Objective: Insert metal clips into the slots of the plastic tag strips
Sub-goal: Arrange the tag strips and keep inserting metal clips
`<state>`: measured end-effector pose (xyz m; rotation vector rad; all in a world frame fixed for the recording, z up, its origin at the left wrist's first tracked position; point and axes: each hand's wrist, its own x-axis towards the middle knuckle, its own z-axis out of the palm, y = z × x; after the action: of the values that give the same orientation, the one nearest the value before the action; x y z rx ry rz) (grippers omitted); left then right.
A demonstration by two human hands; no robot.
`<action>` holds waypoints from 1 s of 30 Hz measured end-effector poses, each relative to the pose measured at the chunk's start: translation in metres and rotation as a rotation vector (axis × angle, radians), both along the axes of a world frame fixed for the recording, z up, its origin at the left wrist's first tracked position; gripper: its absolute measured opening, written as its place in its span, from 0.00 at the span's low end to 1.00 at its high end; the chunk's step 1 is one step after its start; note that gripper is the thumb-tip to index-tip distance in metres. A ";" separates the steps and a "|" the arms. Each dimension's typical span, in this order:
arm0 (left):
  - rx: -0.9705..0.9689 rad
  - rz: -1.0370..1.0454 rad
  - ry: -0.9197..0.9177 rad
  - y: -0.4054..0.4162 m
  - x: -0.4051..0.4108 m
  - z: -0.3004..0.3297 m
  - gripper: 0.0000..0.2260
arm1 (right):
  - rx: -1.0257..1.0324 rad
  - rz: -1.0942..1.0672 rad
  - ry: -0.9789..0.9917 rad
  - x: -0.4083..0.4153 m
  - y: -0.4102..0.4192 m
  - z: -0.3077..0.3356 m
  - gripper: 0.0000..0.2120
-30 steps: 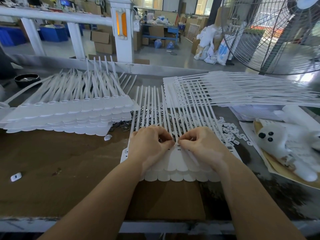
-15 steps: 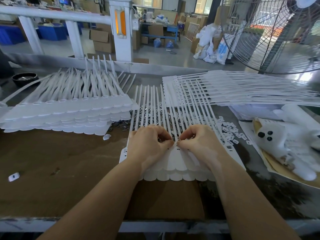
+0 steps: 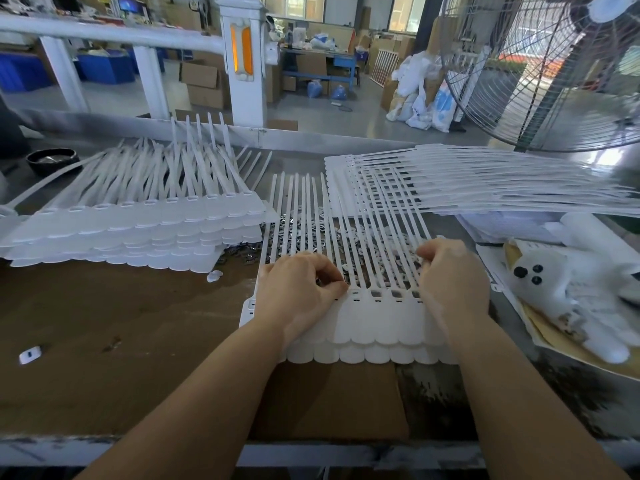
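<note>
A stack of white plastic tag strips [image 3: 377, 323] lies in front of me, with the tails pointing away. Several slots along the top strip's heads show dark metal clips [image 3: 394, 293]. My left hand [image 3: 298, 292] rests on the left part of the stack, fingers curled, thumb and forefinger pinching at a head of the top strip. My right hand [image 3: 450, 282] sits on the right end, fingers curled down among the tails; anything it holds is hidden. Loose metal clips [image 3: 298, 221] lie under the tails.
A tall pile of tag strips [image 3: 138, 230] lies at the left and another pile [image 3: 485, 188] at the back right. Small white pieces [image 3: 381, 237] are scattered under the tails. White gloves [image 3: 571, 282] lie at the right, a black bowl [image 3: 52, 161] far left, and a fan [image 3: 554, 71] stands behind.
My right hand has left the spot where both hands pinched together and moved right to the far end of the strip. My left hand has stayed in place.
</note>
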<state>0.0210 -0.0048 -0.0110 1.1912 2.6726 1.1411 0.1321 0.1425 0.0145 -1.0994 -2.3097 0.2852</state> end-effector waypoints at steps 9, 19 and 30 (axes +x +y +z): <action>0.010 -0.004 0.000 0.002 -0.002 -0.001 0.08 | -0.089 -0.071 -0.360 0.007 0.022 0.003 0.10; 0.014 -0.001 -0.013 0.002 -0.002 -0.002 0.07 | 0.022 -0.109 -0.269 0.008 0.030 0.009 0.13; 0.014 -0.005 -0.013 0.001 -0.001 -0.001 0.06 | -0.008 0.362 -0.061 0.001 -0.014 0.030 0.09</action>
<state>0.0196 -0.0041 -0.0120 1.1878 2.6544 1.1648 0.1328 0.1290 0.0445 -0.6954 -2.5573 0.4014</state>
